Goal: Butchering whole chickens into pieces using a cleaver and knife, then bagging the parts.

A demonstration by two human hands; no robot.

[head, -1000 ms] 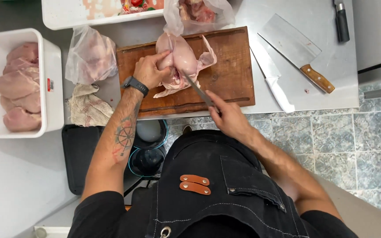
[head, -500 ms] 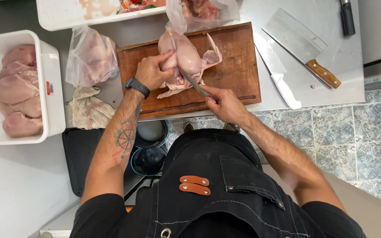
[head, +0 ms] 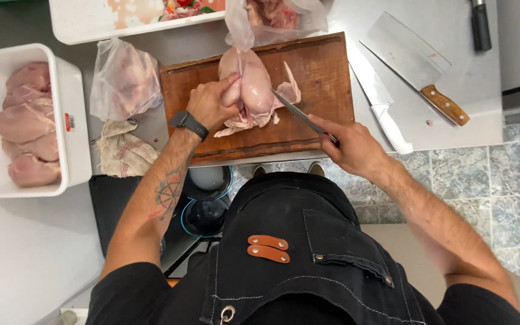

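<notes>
A raw whole chicken (head: 254, 84) lies on a brown wooden cutting board (head: 320, 66) on the steel counter. My left hand (head: 212, 103) grips the chicken on its left side and holds it steady; a black watch sits on that wrist. My right hand (head: 350, 144) is shut on a slim knife (head: 296, 111), whose blade tip touches the chicken's right side near a loose flap of skin.
A white tub (head: 73, 120) of raw chickens stands at the left. Plastic bags (head: 124, 81) with meat and a crumpled cloth (head: 124, 153) lie beside the board. A cleaver (head: 416, 63) and a white-handled knife (head: 380, 102) rest at the right. A white tray (head: 97, 24) sits at the back.
The knife blade has moved from under the chicken's middle out to its right side. My left hand has kept its hold on the bird.
</notes>
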